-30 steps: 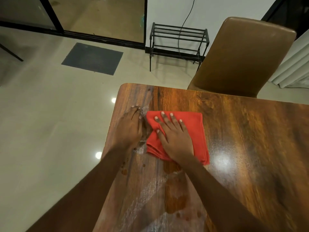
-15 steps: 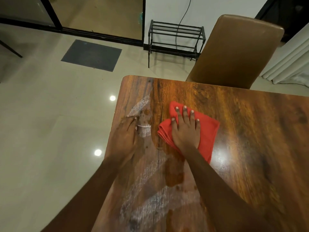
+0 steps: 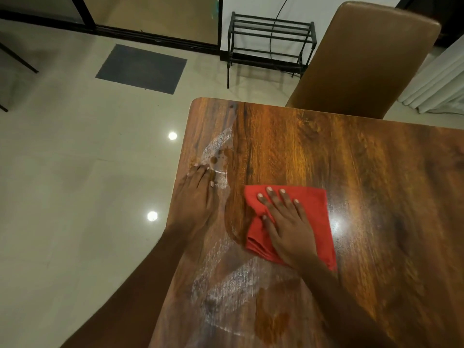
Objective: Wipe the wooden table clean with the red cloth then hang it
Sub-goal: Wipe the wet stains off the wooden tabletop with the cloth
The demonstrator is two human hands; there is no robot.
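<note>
A folded red cloth lies flat on the wooden table, a little in from its left edge. My right hand presses down on the cloth with spread, straight fingers. My left hand rests flat on the table's left edge, apart from the cloth. Whitish wet smears and brownish stains streak the wood between and below my hands.
A brown leather chair stands at the table's far side. A black metal rack is against the wall behind it. A grey floor mat lies on the glossy tiles to the left. White curtains hang at right.
My right hand has slid the cloth to the right and then back toward me, leaving a wiped arc. My left hand stays on the table's left edge.
</note>
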